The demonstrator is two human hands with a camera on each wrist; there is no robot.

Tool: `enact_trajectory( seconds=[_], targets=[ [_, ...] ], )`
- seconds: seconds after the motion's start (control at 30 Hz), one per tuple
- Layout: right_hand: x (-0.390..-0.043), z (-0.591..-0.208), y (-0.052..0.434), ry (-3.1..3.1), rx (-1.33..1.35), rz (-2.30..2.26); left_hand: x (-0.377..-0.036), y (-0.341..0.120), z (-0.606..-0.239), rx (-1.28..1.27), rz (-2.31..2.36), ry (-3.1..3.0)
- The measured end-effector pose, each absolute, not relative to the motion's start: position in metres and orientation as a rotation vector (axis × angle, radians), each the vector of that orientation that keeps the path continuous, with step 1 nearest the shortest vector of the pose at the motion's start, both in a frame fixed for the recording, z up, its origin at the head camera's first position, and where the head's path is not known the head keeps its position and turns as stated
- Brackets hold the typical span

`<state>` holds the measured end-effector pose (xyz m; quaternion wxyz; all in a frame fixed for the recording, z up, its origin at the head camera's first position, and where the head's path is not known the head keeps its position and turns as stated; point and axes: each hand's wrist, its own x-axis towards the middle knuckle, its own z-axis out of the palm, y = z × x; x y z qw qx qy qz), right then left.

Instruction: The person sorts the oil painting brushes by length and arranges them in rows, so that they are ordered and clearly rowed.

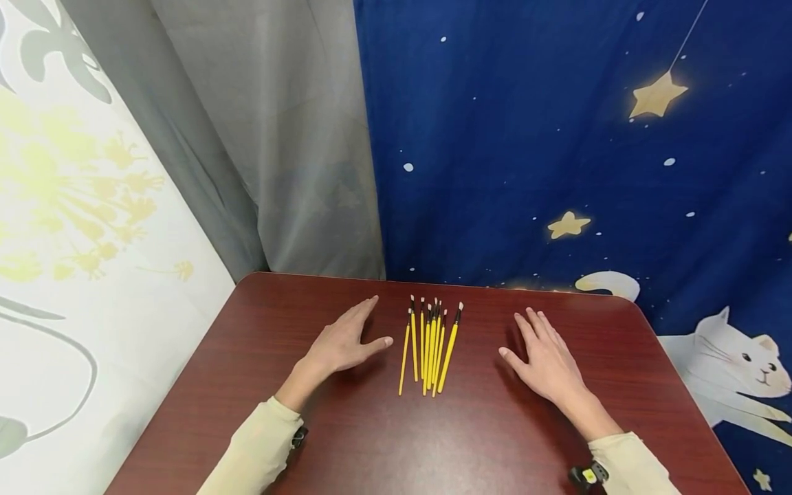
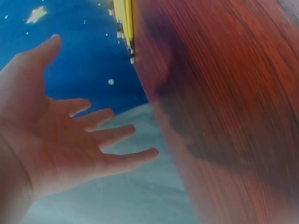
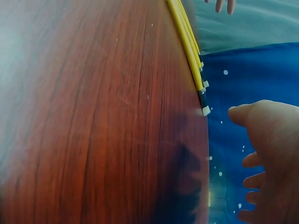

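Yellow paintbrushes (image 1: 430, 347) bunched on tabletop (image 1: 371, 440), between both hands | left hand (image 1: 344, 340) fingers straight, holding nothing | right hand (image 1: 547, 357) likewise | overlapping brushes uncountable; wrist views blurred, brushes cut off
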<state>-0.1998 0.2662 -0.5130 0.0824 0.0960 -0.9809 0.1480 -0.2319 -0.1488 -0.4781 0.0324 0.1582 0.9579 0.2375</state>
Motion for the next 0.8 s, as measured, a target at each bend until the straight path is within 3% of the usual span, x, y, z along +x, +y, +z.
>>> enact_trajectory(
  seconds=[0.8],
  targets=[
    [-0.222, -0.516, 0.206, -2.922, 0.446, 0.477, -0.237, -0.101, -0.481, 0.398, 0.712, 3.075]
  ],
)
